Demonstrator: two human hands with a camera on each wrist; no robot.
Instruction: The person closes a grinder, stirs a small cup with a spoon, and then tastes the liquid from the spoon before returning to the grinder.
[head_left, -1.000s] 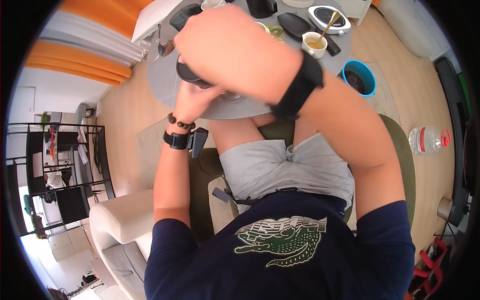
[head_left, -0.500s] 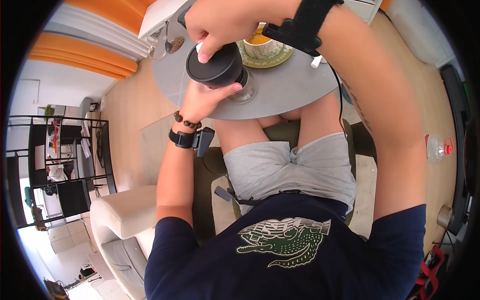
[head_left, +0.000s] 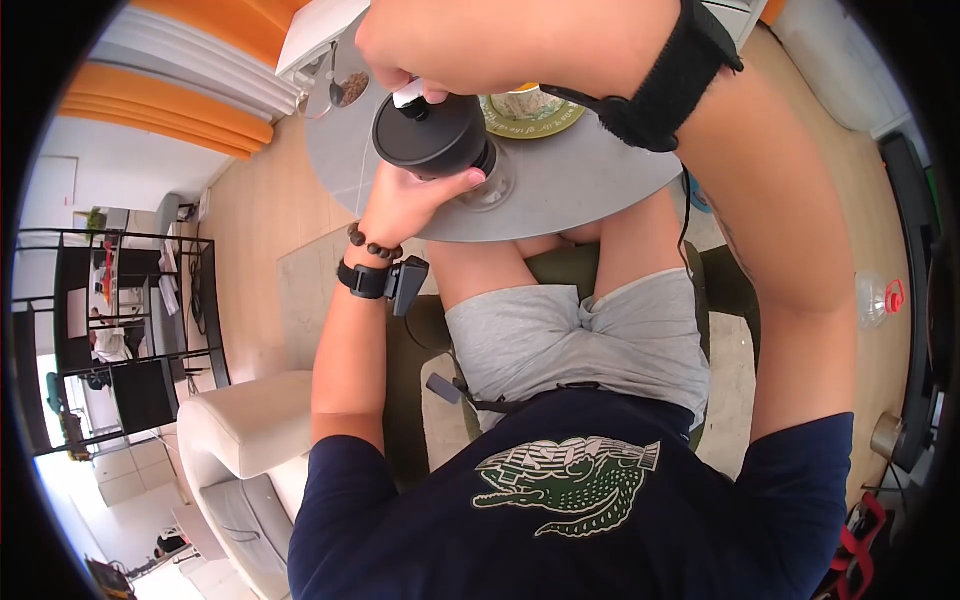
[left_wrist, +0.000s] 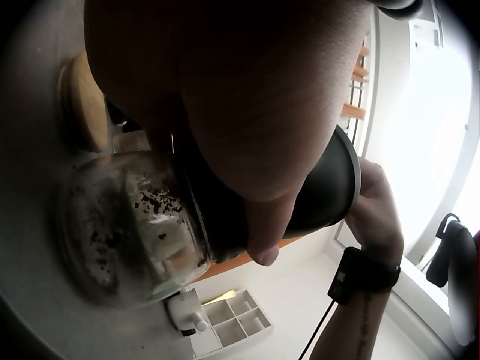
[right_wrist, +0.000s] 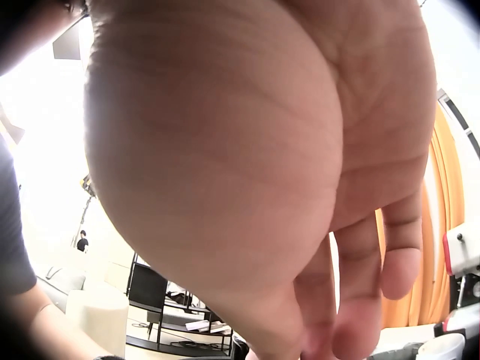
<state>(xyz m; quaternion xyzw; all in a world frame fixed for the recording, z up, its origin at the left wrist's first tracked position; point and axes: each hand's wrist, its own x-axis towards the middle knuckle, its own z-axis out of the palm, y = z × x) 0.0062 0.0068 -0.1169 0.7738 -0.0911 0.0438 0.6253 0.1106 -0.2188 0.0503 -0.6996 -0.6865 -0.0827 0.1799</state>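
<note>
A black grinder-like cylinder (head_left: 425, 140) stands tilted on a glass jar (head_left: 490, 190) at the table's near edge. My left hand (head_left: 400, 205) wraps round its narrower black neck, thumb toward the jar. Above the round lid, my right hand (head_left: 500, 45) pinches a small white knob (head_left: 408, 95) on a black stem at the top. In the left wrist view, dark bits cling inside the jar (left_wrist: 135, 232), and my left hand (left_wrist: 255, 105) covers part of the black body (left_wrist: 326, 184). The right wrist view shows my right palm (right_wrist: 247, 142), its fingertips close together; the knob is hidden there.
A green plate (head_left: 540, 125) with a bowl stands right of the cylinder on the grey table (head_left: 600, 180). A spoon (head_left: 335, 80) and some brown grains (head_left: 354, 88) lie at the left. In the left wrist view, a wooden lid (left_wrist: 88, 101) is beside the jar.
Since a second ago my right forearm has swung out to the right, uncovering the black lid. In the last half second the right hand rose slightly, showing more of the white knob.
</note>
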